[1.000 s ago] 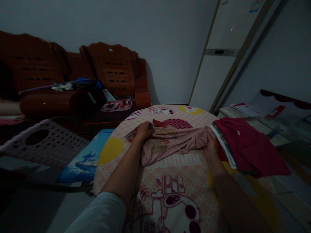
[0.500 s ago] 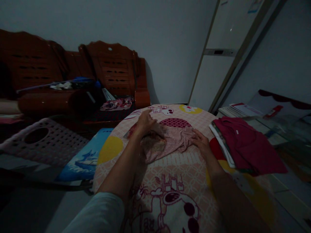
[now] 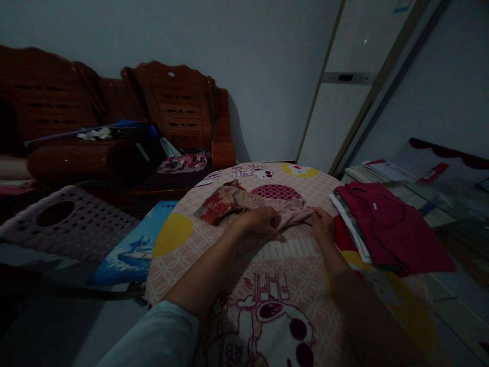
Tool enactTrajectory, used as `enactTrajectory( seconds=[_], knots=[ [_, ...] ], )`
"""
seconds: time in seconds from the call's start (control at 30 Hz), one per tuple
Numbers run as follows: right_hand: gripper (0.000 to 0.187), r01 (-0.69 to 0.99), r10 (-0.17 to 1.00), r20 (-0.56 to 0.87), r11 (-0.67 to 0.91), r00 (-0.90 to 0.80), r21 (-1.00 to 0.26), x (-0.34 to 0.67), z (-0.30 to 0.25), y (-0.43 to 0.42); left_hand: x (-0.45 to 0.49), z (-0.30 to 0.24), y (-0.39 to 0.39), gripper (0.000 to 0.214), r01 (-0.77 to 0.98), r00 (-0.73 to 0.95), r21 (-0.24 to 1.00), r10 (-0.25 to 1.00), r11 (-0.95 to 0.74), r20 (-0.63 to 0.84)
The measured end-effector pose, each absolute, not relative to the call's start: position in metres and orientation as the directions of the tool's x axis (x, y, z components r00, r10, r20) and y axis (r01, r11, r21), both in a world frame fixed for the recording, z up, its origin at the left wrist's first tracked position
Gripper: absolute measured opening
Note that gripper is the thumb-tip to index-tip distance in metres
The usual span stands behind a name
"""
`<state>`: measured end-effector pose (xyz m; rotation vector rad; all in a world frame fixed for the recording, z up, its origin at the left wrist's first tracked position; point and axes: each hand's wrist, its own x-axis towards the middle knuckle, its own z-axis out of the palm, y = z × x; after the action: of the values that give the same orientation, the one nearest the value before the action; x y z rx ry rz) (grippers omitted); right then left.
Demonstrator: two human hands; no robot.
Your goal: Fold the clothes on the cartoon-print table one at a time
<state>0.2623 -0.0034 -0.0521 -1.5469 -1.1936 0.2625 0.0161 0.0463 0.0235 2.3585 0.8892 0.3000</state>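
Observation:
A crumpled pink garment point(image 3: 292, 211) with a red and grey patterned part at its left end lies on the round table. My left hand point(image 3: 262, 221) is closed on its near edge, around the middle, with the fingers curled and partly hidden. At the garment's right end, my right hand point(image 3: 323, 224) pinches a gathered corner. The cloth between both hands is pulled into folds. Under it is a tablecloth point(image 3: 267, 260) printed with cartoon figures and yellow patches.
Folded clothes with a magenta shirt point(image 3: 385, 224) on top sit at the table's right side. Wooden chairs point(image 3: 171, 107) stand along the wall. A pink woven seat point(image 3: 72, 219) and a blue printed board-like thing point(image 3: 132, 250) are at left. Papers point(image 3: 385, 171) lie at right.
My left hand has moved right and nearer, from the garment's far left part to its near edge, uncovering the red patterned part. My right hand has closed on the right corner.

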Motion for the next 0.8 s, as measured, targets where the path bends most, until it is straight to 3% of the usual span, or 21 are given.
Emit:
enactTrajectory(
  seconds=[0.13,0.27,0.5,0.63,0.8],
  knots=[
    [0.032,0.400,0.722,0.294,0.027,0.626,-0.916,0.266,-0.049,-0.004,0.024,0.016,0.045,0.017,0.548,0.689,0.575,0.718,-0.608,0.102],
    [0.038,0.214,0.687,0.192,0.054,0.701,-0.975,0.267,-0.050,-0.003,0.005,0.021,0.070,0.006,0.515,0.667,0.595,0.724,-0.617,0.174],
    [0.035,0.205,0.722,0.195,0.076,0.664,-0.976,0.262,-0.050,-0.002,-0.033,0.032,0.097,0.007,0.507,0.447,0.696,0.845,-0.509,0.293],
    [0.029,0.089,0.751,0.163,0.138,0.640,-0.986,0.254,-0.043,-0.005,-0.029,0.033,0.096,0.012,0.496,0.327,0.712,0.866,-0.498,0.378],
    [0.027,-0.033,0.744,0.113,0.178,0.659,-0.983,0.253,-0.039,-0.005,-0.016,0.027,0.092,0.009,0.410,0.290,0.827,0.914,-0.386,0.283]
  ],
)
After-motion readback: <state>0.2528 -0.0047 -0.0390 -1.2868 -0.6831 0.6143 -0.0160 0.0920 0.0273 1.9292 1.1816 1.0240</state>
